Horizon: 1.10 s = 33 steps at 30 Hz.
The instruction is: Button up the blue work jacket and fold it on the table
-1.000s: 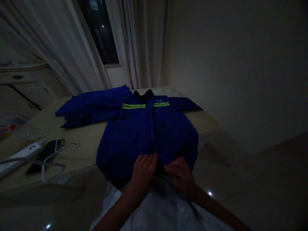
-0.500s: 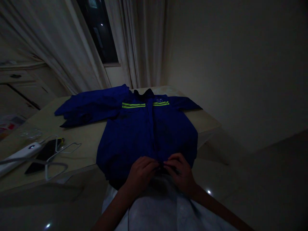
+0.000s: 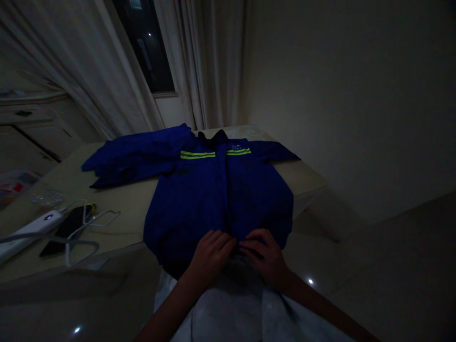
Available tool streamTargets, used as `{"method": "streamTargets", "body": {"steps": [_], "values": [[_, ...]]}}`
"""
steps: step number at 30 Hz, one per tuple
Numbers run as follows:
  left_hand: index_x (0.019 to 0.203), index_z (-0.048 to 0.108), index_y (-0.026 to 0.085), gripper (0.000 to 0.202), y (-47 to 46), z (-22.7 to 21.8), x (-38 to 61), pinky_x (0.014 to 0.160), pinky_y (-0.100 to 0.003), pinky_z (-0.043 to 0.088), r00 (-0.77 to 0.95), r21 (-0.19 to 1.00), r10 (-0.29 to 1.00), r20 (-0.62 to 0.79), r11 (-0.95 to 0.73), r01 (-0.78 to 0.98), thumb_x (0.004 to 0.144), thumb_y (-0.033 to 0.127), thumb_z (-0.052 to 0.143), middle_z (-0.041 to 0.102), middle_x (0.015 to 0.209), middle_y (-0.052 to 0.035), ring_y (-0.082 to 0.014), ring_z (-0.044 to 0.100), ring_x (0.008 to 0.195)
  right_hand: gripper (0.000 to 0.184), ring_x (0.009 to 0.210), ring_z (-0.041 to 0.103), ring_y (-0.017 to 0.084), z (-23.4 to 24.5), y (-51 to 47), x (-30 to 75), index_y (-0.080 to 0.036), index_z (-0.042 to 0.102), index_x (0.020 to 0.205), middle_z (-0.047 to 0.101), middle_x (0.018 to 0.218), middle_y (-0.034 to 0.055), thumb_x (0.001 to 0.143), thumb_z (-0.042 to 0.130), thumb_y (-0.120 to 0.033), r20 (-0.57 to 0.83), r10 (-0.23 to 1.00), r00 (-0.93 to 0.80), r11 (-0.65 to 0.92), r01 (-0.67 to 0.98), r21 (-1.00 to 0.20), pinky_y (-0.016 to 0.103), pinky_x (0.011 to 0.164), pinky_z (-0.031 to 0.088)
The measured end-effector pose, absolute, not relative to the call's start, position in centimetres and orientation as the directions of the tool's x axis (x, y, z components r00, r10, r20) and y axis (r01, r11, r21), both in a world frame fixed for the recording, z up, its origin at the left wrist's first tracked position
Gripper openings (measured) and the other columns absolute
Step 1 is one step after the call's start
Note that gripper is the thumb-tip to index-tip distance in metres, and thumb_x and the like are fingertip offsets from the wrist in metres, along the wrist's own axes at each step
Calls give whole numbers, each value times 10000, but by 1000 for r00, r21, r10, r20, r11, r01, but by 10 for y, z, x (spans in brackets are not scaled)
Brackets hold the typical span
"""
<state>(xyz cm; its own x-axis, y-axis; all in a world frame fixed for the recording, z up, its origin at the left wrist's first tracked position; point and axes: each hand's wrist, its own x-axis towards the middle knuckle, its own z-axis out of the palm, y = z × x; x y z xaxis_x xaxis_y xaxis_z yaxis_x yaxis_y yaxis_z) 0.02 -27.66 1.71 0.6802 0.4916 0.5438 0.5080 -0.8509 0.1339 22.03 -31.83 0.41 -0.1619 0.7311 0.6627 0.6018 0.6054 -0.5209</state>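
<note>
A dark blue jacket point(image 3: 199, 199) with bright yellow-green stripes across the chest lies front up on the table, its lower edge hanging over the near side. One sleeve stretches left, the other right. At the bottom of the front opening, my left hand point(image 3: 213, 251) is closed on the jacket's hem. Close beside it, my right hand point(image 3: 265, 259) pinches the hem from the other side, fingertips nearly meeting the left ones. Exactly what part lies between the fingertips is too dark to make out.
The pale table point(image 3: 121, 209) holds a white power bank point(image 3: 39, 228), a dark phone point(image 3: 66, 231) and a looped white cable point(image 3: 107, 218) at left. A crumpled clear plastic piece point(image 3: 48, 196) lies behind them. Curtains point(image 3: 213, 61) and a wall point(image 3: 338, 104) stand beyond.
My right hand has shifted slightly left, bringing its fingertips closer to my left hand. The jacket stays spread in nearly the same place.
</note>
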Motion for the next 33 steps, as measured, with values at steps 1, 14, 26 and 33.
{"method": "streamTargets", "body": {"steps": [1, 14, 26, 33], "values": [[1147, 649, 180, 202, -277, 17, 0, 726, -357, 449, 678, 135, 491, 547, -851, 508, 1072, 189, 461, 715, 933, -44, -189, 608, 811, 126, 934, 659, 195, 3, -318, 220, -248, 779, 1085, 675, 1015, 61, 976, 716, -253, 669, 723, -171, 613, 606, -508, 343, 804, 580], [1169, 653, 197, 172, -279, 17, 2, 718, -367, 431, 677, 81, 518, 523, -820, 566, 1047, 190, 532, 690, 924, -32, -197, 590, 819, 129, 921, 661, 207, 0, -317, 221, -262, 776, 1090, 688, 1002, 66, 987, 698, -262, 684, 700, -207, 618, 655, -434, 362, 772, 578], [1097, 653, 209, 132, -280, 10, 6, 714, -370, 410, 646, 116, 553, 527, -799, 590, 1039, 178, 539, 685, 889, -13, -202, 579, 800, 126, 904, 661, 203, -2, -316, 219, -250, 776, 1083, 698, 996, 70, 995, 687, -262, 650, 726, -226, 603, 665, -441, 374, 789, 561], [1104, 661, 207, 142, -281, 6, 8, 736, -378, 419, 656, 90, 570, 495, -784, 614, 1032, 177, 543, 683, 876, -16, -210, 593, 808, 127, 904, 655, 206, -3, -316, 220, -259, 775, 1084, 698, 986, 67, 990, 690, -255, 651, 718, -245, 615, 661, -430, 364, 773, 559]]}}
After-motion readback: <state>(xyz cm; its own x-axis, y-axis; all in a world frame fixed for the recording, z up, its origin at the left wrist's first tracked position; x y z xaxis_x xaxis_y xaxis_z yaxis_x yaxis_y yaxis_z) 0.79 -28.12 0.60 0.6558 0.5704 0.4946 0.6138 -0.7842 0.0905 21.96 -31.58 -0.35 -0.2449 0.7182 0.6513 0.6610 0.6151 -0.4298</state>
